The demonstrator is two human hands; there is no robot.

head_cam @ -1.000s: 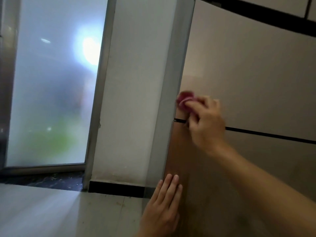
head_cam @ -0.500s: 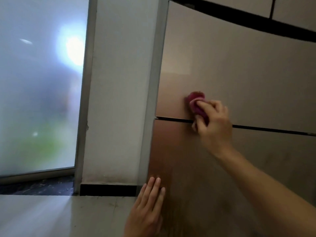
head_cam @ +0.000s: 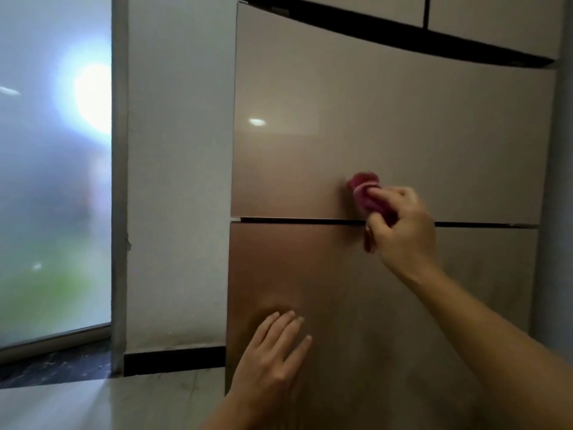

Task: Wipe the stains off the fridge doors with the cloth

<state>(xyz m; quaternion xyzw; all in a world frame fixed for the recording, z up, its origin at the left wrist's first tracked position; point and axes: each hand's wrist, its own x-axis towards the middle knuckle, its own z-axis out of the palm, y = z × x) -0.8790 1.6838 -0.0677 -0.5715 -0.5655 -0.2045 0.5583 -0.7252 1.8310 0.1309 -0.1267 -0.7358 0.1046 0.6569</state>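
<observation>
A champagne-coloured fridge fills the right of the view, with an upper door (head_cam: 387, 125) and a lower door (head_cam: 310, 274) split by a dark gap. My right hand (head_cam: 400, 231) grips a bunched pink-red cloth (head_cam: 364, 189) and presses it on the upper door just above the gap. My left hand (head_cam: 273, 355) rests flat on the lower door near its left edge, fingers straight and spread. No stain shows plainly on the glossy doors.
A white wall pillar (head_cam: 176, 181) with a black skirting stands left of the fridge. Further left is a frosted glass door (head_cam: 52, 181) with a bright glare. Pale floor tiles (head_cam: 93, 405) lie at the bottom left. Cabinet fronts (head_cam: 496, 20) sit above the fridge.
My right hand has slid the cloth rightward along the bottom of the upper door, away from its left edge. The view has swung right; my left hand stays flat on the lower door.
</observation>
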